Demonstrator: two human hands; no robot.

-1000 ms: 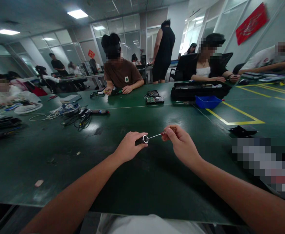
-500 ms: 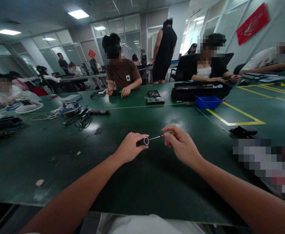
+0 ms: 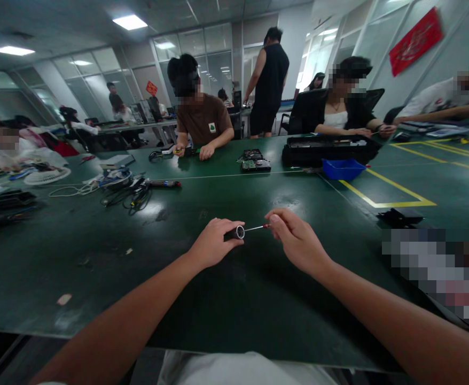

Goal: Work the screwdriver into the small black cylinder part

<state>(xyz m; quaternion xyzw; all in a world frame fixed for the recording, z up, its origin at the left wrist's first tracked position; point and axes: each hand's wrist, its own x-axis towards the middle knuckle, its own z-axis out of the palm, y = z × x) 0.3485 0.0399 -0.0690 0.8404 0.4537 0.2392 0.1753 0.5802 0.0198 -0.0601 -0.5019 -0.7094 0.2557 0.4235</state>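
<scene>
Between its thumb and fingers, my left hand [image 3: 214,243] holds a short black cylinder [image 3: 233,233] whose pale ring-shaped end faces right. My right hand [image 3: 296,238] pinches the red handle of a thin screwdriver [image 3: 257,228]. The metal shaft points left, and its tip is at the cylinder's ringed end; how far in it reaches cannot be made out. Both hands are over the green table [image 3: 218,299], near its front edge.
Cables [image 3: 136,195] and a dark rod [image 3: 164,184] lie at the left. Beyond are circuit parts [image 3: 254,161], a black case [image 3: 326,149] and a blue tray [image 3: 343,169]. A black piece [image 3: 400,216] lies right. Across the table sits a person in brown [image 3: 204,120].
The fingers of my right hand have closed in more around the screwdriver handle, with the forefinger now nearer the thumb. My left hand and the cylinder have hardly moved.
</scene>
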